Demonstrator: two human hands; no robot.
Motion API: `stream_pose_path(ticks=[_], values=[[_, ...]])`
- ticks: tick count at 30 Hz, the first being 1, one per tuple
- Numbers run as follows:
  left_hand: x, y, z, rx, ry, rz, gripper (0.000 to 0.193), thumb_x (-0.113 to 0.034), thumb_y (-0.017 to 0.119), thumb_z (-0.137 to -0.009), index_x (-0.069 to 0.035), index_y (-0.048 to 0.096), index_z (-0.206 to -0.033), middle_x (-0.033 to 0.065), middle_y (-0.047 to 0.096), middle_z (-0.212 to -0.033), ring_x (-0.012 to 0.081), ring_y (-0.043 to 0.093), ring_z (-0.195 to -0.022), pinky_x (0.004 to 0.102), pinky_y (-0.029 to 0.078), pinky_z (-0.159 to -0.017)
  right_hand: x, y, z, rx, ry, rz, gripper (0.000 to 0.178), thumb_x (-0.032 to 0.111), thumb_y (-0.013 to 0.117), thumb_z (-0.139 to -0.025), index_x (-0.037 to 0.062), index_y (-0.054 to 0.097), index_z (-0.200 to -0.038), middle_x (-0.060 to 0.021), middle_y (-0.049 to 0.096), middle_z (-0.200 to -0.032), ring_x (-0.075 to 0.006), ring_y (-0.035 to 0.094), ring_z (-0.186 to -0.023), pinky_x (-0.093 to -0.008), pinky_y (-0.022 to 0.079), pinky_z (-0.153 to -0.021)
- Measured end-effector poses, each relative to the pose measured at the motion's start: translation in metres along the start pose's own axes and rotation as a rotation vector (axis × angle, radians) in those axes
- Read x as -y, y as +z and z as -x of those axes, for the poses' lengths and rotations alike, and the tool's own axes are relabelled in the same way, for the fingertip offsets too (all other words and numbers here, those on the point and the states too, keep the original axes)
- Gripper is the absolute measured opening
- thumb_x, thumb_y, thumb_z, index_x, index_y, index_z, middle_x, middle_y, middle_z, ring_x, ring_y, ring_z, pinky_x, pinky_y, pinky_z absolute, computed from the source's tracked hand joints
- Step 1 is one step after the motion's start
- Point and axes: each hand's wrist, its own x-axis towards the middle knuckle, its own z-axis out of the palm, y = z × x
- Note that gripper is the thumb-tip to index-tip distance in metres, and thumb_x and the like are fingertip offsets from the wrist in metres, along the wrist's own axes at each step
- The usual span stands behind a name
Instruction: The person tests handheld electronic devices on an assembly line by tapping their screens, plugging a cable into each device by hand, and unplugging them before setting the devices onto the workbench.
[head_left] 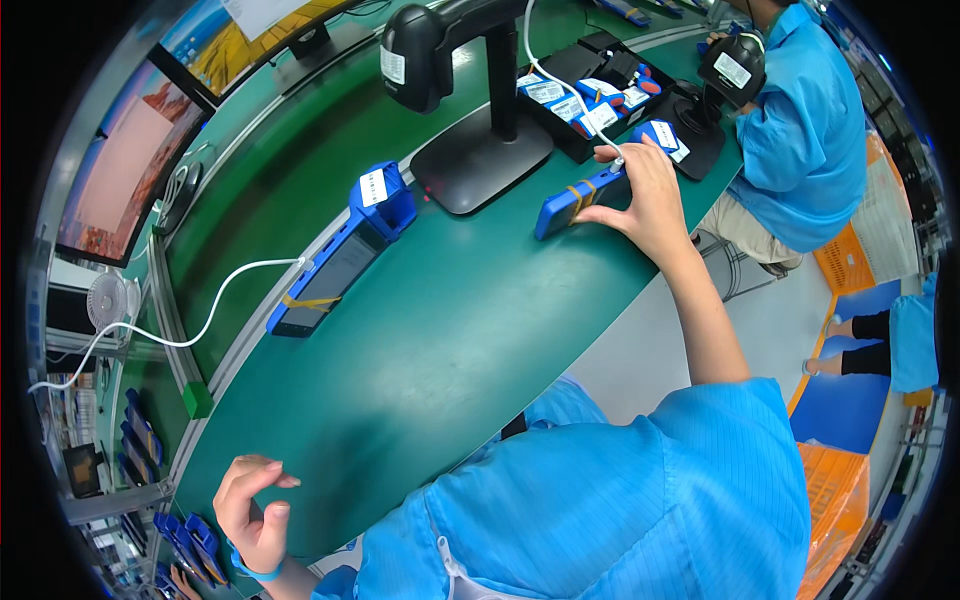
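In my right hand (648, 205) is a blue handheld terminal (575, 203) with a tan rubber band around it, held just over the green table (450, 340). A white cable (572, 92) runs to the end of that device, by my fingers. My left hand (252, 510) hovers at the table's near left, fingers curled and apart, holding nothing. Between the hands, farther back, another blue handheld terminal (340, 262) with a dark screen and a rubber band leans along the table's rail. A second white cable (215, 310) plugs into its side, and a white label sits on its blue end.
A black barcode scanner on a stand (480, 165) stands behind my right hand. Beside it, a black tray (560, 135) holds labelled blue parts. A co-worker in blue (805, 130) sits at the right. Monitors (140, 160) line the left, above a small fan (108, 300). Orange crates (835, 500) stand on the floor.
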Motion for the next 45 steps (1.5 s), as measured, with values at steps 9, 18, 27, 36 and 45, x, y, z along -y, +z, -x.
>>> stream_pose_path(ticks=[9,18,27,36,45], values=[[-0.006,0.006,0.0,-0.012,-0.016,0.023,0.037,-0.033,0.069,-0.093,0.0,0.068,-0.108,0.0118,0.067,-0.08,0.0229,0.065,-0.075,0.0345,0.049,-0.071,0.0,-0.02,-0.01,0.072,-0.057,-0.255,0.079,0.045,0.087,-0.066,0.0069,0.061,-0.131,-0.007,0.066,-0.114,-0.0286,0.06,-0.113,-0.0471,0.038,-0.113],[-0.007,0.053,-0.037,0.237,-0.004,0.093,0.039,-0.028,0.073,-0.088,0.001,0.069,-0.115,0.0164,0.067,-0.106,0.0286,0.065,-0.097,0.0381,0.051,-0.085,0.048,-0.018,-0.027,0.002,-0.103,-0.102,0.015,0.018,0.069,-0.09,0.007,0.066,-0.08,-0.0059,0.056,-0.075,-0.0249,0.054,-0.075,-0.038,0.037,-0.068],[-0.015,0.113,-0.077,0.352,0.1,-0.374,0.044,-0.023,0.077,-0.078,-0.001,0.058,-0.111,0.0174,0.069,-0.096,0.0362,0.068,-0.088,0.0474,0.054,-0.078,0.202,0.014,-0.001,0.142,-0.417,-0.396,0.018,0.016,0.075,-0.081,0.0075,0.061,-0.075,-0.0089,0.048,-0.067,-0.0259,0.053,-0.06,-0.0394,0.037,-0.056],[0.003,0.069,-0.025,0.275,0.06,-0.108,0.024,-0.027,0.063,-0.098,-0.006,0.059,-0.108,0.0123,0.068,-0.087,0.0331,0.068,-0.079,0.0438,0.053,-0.063,0.154,-0.02,0.0,-0.188,-0.01,-0.598,0.033,0.024,0.038,-0.111,0.0008,0.049,-0.09,-0.0053,0.045,-0.09,-0.0129,0.045,-0.083,-0.0257,0.036,-0.074],[0.049,-0.128,0.098,-0.302,-0.602,0.168,0.034,-0.026,0.071,-0.095,0.002,0.065,-0.113,0.0017,0.069,-0.094,0.0098,0.063,-0.084,0.0286,0.051,-0.076,0.054,-0.035,0.017,-0.111,0.204,-0.005,0.038,0.035,0.055,-0.105,0.0047,0.062,-0.126,-0.0196,0.07,-0.105,-0.0369,0.067,-0.087,-0.0423,0.054,-0.077]])
